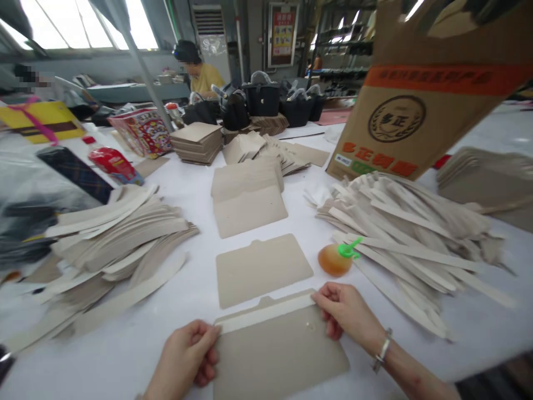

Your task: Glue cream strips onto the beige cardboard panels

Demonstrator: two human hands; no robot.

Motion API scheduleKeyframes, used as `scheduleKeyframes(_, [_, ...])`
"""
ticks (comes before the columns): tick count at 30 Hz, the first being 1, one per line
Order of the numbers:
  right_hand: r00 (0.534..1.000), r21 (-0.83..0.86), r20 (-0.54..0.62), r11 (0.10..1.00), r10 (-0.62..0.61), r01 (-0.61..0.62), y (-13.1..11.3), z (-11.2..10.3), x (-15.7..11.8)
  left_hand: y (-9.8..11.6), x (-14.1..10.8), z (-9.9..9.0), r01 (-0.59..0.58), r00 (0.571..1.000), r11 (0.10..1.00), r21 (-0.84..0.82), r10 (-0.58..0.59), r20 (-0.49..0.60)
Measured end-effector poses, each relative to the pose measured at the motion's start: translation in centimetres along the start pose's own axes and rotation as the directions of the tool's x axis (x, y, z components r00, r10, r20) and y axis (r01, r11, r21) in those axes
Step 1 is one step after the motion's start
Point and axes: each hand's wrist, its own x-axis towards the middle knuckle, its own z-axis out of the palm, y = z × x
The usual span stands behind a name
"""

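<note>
Strip (266, 313), narrow, flat, off-white, lies across a flat taupe panel (278, 355) with rounded corners, just below its tabbed top edge. Panel's on the white tabletop (200, 211), near side. Left hand (187, 355): thumb and curled fingers closed on the strip's left end. Right hand (345, 311): thumb and forefinger pinching the other end.

Doing it well: keep the strip straight, light even tension, parallel to the top edge. Check both ends before pressing, then smooth from the middle out. Don't pull hard; it could skew or crease. Keep fingertips off the pale spots on the panel's right, maybe glue.

Writing, from where I'm standing: tall brown cardboard box (391, 122) reads "多正" in the round black logo, again in orange lower down. Rest of that line and the red band too blurred. Red-headed wall poster (283, 36) and red plastic bottle (110, 161): labels unreadable.
</note>
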Motion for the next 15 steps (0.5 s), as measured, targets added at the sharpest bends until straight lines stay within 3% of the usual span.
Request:
scheduleKeyframes(9, [0.999,-0.086,0.046,0.996,0.008,-0.004,-0.19,0.11,0.00,-0.41,0.34,-0.39,-0.007,1.000,0.999,0.034,0.008,-0.028])
scheduleKeyframes(15, [1.000,-0.016,0.004,1.000,-0.022,0.022,-0.01,0.24,0.05,-0.73,0.13,-0.28,-0.008,1.000,0.996,0.086,0.005,0.026])
